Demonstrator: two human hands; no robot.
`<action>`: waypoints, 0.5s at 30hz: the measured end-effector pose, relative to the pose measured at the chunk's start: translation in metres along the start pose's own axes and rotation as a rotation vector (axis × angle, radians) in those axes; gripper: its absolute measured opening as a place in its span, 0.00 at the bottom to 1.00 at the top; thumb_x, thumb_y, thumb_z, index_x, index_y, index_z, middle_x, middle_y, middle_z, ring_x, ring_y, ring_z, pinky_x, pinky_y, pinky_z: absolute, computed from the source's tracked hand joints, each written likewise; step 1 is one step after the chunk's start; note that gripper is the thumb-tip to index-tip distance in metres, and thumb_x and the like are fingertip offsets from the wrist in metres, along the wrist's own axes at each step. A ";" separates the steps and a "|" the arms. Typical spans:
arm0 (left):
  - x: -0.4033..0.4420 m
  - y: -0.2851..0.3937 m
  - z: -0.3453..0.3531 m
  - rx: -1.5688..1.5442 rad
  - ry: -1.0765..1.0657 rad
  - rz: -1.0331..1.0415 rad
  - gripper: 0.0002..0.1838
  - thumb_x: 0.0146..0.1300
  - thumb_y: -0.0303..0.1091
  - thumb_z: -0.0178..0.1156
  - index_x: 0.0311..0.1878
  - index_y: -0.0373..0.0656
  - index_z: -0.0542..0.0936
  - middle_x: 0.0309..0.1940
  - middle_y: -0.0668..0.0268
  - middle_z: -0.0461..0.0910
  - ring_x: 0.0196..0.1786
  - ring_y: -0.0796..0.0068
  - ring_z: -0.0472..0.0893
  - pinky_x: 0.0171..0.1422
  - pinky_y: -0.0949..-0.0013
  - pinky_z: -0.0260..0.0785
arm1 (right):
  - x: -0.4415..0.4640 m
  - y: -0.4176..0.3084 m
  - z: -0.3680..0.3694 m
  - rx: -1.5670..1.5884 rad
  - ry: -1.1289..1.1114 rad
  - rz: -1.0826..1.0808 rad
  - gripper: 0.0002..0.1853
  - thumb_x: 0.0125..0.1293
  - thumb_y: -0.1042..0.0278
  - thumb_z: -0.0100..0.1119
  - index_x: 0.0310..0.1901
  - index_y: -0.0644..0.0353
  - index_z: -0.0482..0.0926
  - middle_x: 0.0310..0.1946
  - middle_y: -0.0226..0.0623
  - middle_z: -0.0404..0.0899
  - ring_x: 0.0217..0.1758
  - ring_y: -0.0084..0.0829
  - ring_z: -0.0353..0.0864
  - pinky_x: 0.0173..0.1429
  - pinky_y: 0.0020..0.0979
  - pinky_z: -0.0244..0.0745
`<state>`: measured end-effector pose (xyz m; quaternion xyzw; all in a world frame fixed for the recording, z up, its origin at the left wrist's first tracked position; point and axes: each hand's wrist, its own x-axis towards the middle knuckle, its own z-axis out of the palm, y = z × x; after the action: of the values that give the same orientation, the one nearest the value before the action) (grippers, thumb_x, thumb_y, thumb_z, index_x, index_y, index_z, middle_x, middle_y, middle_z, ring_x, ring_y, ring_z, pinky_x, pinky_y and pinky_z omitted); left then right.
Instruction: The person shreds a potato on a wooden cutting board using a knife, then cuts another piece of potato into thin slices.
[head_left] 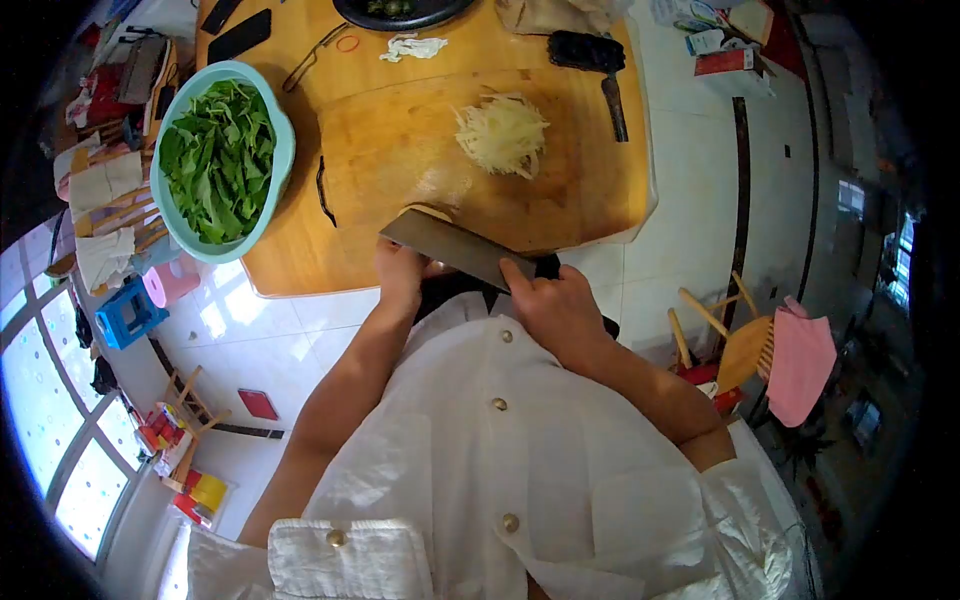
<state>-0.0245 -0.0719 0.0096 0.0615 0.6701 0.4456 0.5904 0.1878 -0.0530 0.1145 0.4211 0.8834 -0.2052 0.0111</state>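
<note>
White shirt closest to the lens, metal buttons down the front. Right hand closed round the dark handle of a broad cleaver, index finger laid on the blade. Left hand by the blade's other end, fingers bent and partly hidden behind the steel — cannot tell how far they close or on what. A pale piece shows just past the blade, probably food, mostly covered.

Cleaver is over the near edge of the wooden cutting board. Farther up the board, right of centre: a loose heap of pale shreds, apart from the blade.

Left of the board, on the table, a light blue basin full of leafy greens. Beyond: crumpled white tissue, a black phone, a dark round tray at the far edge.

Off right, a red-and-white box — printing too small to read.
</note>
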 end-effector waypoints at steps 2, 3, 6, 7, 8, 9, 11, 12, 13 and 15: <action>-0.001 0.002 0.002 -0.012 -0.013 -0.003 0.12 0.61 0.28 0.56 0.48 0.37 0.74 0.35 0.61 0.80 0.30 0.72 0.81 0.28 0.71 0.76 | 0.001 0.000 -0.001 -0.004 0.022 -0.013 0.21 0.51 0.73 0.57 0.50 0.61 0.80 0.10 0.31 0.72 0.15 0.30 0.73 0.28 0.30 0.66; -0.001 0.002 0.004 0.030 0.044 0.009 0.12 0.61 0.27 0.56 0.48 0.37 0.74 0.35 0.61 0.80 0.30 0.73 0.81 0.28 0.71 0.76 | 0.001 0.000 -0.001 -0.003 0.023 -0.012 0.21 0.51 0.73 0.57 0.50 0.61 0.80 0.10 0.31 0.72 0.15 0.30 0.73 0.28 0.30 0.66; 0.002 -0.001 0.001 0.068 0.081 0.029 0.13 0.62 0.27 0.55 0.49 0.37 0.74 0.36 0.61 0.80 0.31 0.73 0.81 0.28 0.71 0.76 | 0.001 -0.001 -0.002 -0.014 0.004 -0.007 0.22 0.50 0.73 0.58 0.50 0.60 0.80 0.11 0.31 0.72 0.15 0.30 0.73 0.28 0.30 0.66; 0.004 -0.003 0.000 0.065 0.060 0.039 0.13 0.62 0.27 0.55 0.50 0.37 0.74 0.37 0.61 0.80 0.31 0.73 0.81 0.28 0.71 0.76 | 0.001 -0.001 -0.001 -0.015 0.001 -0.005 0.22 0.50 0.73 0.58 0.50 0.60 0.80 0.11 0.31 0.72 0.15 0.30 0.73 0.28 0.30 0.66; 0.005 -0.004 -0.002 0.065 0.059 0.037 0.13 0.62 0.27 0.55 0.50 0.37 0.74 0.37 0.61 0.80 0.31 0.73 0.81 0.28 0.71 0.76 | 0.001 0.000 0.001 -0.015 -0.003 -0.003 0.21 0.50 0.73 0.58 0.50 0.60 0.80 0.10 0.31 0.72 0.15 0.30 0.73 0.28 0.30 0.66; 0.005 -0.005 -0.003 0.069 0.049 0.041 0.13 0.62 0.27 0.56 0.50 0.37 0.74 0.37 0.61 0.80 0.32 0.73 0.81 0.29 0.72 0.76 | 0.001 -0.001 0.001 -0.015 -0.004 -0.002 0.21 0.50 0.73 0.58 0.50 0.60 0.80 0.10 0.31 0.72 0.15 0.30 0.73 0.28 0.30 0.66; 0.012 -0.012 -0.009 0.072 0.038 0.044 0.13 0.62 0.27 0.56 0.50 0.37 0.74 0.37 0.61 0.80 0.32 0.73 0.81 0.29 0.72 0.75 | 0.002 -0.001 0.001 -0.030 -0.018 -0.002 0.21 0.50 0.73 0.58 0.50 0.61 0.80 0.11 0.32 0.72 0.15 0.30 0.74 0.29 0.30 0.66; 0.016 -0.015 -0.014 0.073 -0.007 0.046 0.13 0.61 0.27 0.57 0.50 0.37 0.74 0.36 0.61 0.80 0.32 0.74 0.81 0.29 0.73 0.75 | 0.003 -0.001 0.002 -0.030 -0.018 -0.001 0.21 0.50 0.73 0.58 0.50 0.61 0.80 0.11 0.32 0.72 0.15 0.30 0.74 0.29 0.30 0.66; 0.020 -0.018 -0.017 0.073 -0.052 0.049 0.14 0.61 0.28 0.58 0.50 0.36 0.74 0.35 0.62 0.80 0.32 0.74 0.81 0.28 0.74 0.74 | 0.004 -0.001 0.003 -0.028 -0.029 0.000 0.21 0.51 0.73 0.58 0.50 0.61 0.79 0.11 0.33 0.73 0.15 0.31 0.74 0.29 0.30 0.67; 0.017 -0.017 -0.013 0.021 -0.013 0.014 0.13 0.61 0.27 0.58 0.49 0.36 0.74 0.34 0.62 0.80 0.31 0.75 0.81 0.28 0.74 0.73 | 0.009 0.001 0.007 -0.026 -0.040 0.001 0.21 0.51 0.73 0.58 0.50 0.62 0.79 0.12 0.34 0.74 0.16 0.32 0.75 0.29 0.31 0.67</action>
<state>-0.0329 -0.0782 -0.0157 0.0752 0.6705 0.4420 0.5911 0.1820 -0.0485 0.1063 0.4173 0.8853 -0.2020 0.0343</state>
